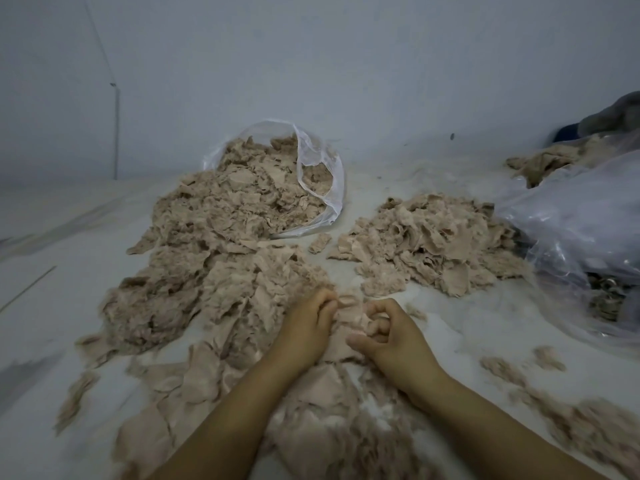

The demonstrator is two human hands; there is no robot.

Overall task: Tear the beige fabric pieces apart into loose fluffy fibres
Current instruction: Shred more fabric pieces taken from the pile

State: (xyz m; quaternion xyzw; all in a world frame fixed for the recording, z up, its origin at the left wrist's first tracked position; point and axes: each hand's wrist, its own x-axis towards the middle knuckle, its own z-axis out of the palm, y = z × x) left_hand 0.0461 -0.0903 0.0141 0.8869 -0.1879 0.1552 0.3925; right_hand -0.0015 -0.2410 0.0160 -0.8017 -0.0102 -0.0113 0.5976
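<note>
Both hands, left hand (309, 315) and right hand (388, 332), pinch one beige fabric piece (349, 315) just right of the big pile (214, 271); shallow pinches risk slipping, leaving it untorn.

Both hands meet over a small beige fabric piece (349, 318). The left hand (308, 327) and the right hand (391, 336) each pinch it with curled fingers (375, 308). A large heap of beige scraps (214, 258) spills from a clear plastic bag (322, 174) on the pale surface (62, 271). A smaller pile (429, 240) lies to the right, beside another plastic bag (581, 230).
</note>
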